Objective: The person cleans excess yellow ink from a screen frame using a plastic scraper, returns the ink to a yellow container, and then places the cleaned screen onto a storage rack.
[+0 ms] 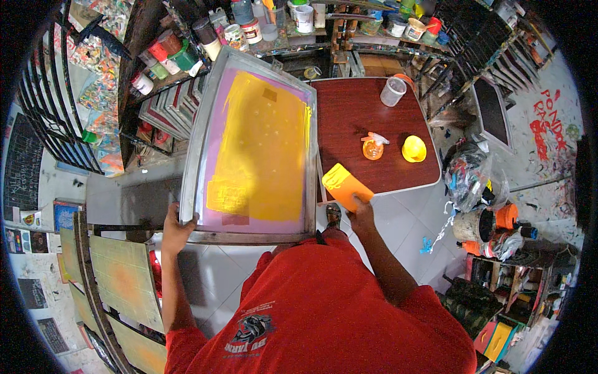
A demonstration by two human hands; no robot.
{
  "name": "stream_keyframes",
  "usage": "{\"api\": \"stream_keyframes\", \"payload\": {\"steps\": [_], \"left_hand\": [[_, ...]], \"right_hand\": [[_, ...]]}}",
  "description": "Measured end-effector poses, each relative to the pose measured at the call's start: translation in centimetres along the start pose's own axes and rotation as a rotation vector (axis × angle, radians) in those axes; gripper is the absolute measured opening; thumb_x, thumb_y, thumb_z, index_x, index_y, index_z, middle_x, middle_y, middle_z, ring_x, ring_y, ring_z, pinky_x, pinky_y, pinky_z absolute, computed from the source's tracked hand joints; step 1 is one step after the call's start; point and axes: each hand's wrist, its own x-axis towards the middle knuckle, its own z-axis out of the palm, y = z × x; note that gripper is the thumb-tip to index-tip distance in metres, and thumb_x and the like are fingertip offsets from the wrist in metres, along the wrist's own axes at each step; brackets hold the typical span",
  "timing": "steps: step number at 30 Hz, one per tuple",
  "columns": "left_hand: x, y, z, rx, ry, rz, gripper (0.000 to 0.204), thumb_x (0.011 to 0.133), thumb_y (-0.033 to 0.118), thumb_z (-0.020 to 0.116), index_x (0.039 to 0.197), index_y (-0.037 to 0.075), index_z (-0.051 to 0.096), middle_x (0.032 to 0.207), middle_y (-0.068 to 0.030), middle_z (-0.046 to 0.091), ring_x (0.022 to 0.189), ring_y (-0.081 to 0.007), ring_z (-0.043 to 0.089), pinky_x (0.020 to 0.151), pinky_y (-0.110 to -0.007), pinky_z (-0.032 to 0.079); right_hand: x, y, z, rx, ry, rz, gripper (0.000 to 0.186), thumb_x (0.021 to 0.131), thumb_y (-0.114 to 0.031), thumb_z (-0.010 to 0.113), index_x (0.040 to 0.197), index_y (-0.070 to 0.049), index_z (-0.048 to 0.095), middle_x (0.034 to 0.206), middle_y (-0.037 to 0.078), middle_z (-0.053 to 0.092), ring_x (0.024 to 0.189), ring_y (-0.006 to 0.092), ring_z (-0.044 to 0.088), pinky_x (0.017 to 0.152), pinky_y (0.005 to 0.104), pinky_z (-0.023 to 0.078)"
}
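Observation:
My left hand (pixel 179 228) is closed on the lower left corner of a silk-screen frame (pixel 312 168), which is tilted up in front of me. Yellow ink is spread over the frame's mesh (pixel 265 156), thickest along the left side and at the lower left, with a purple border around it. In my right hand (pixel 361 215) is a flat orange ink scraper (pixel 350 189), gripped at its lower end. Wet yellow ink coats its upper edge. The scraper is apart from the frame, just right of it, near the front edge of the dark red table (pixel 349 103).
On the table stand a clear plastic cup (pixel 393 91), an orange spray bottle (pixel 373 149) and a yellow bowl (pixel 413 149). Shelves behind hold several paint tubs (pixel 303 20). Board racks (pixel 121 277) stand at left. Plastic bags (pixel 467 174) and an orange bucket (pixel 506 216) are at right.

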Motion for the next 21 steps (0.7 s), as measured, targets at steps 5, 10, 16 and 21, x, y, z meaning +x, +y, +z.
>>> {"api": "stream_keyframes", "payload": {"steps": [5,10,16,21], "left_hand": [[-2.3,3.0,2.5,0.103,0.061,0.055,0.038,0.075,0.001,0.064,0.109,-0.003,0.047,0.088,-0.0167,0.063,0.083,-0.0199,0.061,0.075,-0.032,0.047],[-3.8,8.1,3.8,0.289,0.058,0.014,0.044,0.071,0.000,0.064,0.110,-0.005,0.043,0.090,-0.0278,0.061,0.090,-0.0389,0.062,0.074,-0.040,0.048],[-4.6,11.9,5.5,0.375,0.061,-0.048,0.044,0.071,0.000,0.063,0.108,-0.005,0.040,0.088,-0.0312,0.060,0.088,-0.0458,0.058,0.073,-0.045,0.047],[-4.9,14.4,6.7,0.491,0.023,-0.160,0.052,0.070,0.003,0.065,0.113,-0.004,0.035,0.086,-0.0318,0.059,0.086,-0.0478,0.056,0.070,-0.049,0.046]], "right_hand": [[2.2,5.9,0.5,0.065,0.065,0.051,0.018,0.089,-0.023,0.050,0.098,-0.007,0.052,0.083,0.003,0.056,0.064,0.0098,0.052,0.051,0.0232,0.041],[5.7,7.7,0.7,-0.039,0.187,-0.098,0.020,0.088,-0.022,0.054,0.101,-0.006,0.053,0.086,0.004,0.057,0.068,0.0140,0.056,0.048,0.0263,0.045],[10.8,7.9,1.6,-0.093,0.265,-0.362,0.030,0.081,-0.009,0.062,0.109,-0.004,0.052,0.098,0.008,0.058,0.085,0.0210,0.058,0.070,0.0311,0.050],[9.1,5.3,5.8,0.011,0.278,-0.252,0.038,0.079,-0.002,0.060,0.115,-0.004,0.049,0.107,0.009,0.055,0.095,0.0237,0.055,0.084,0.0351,0.045]]}}
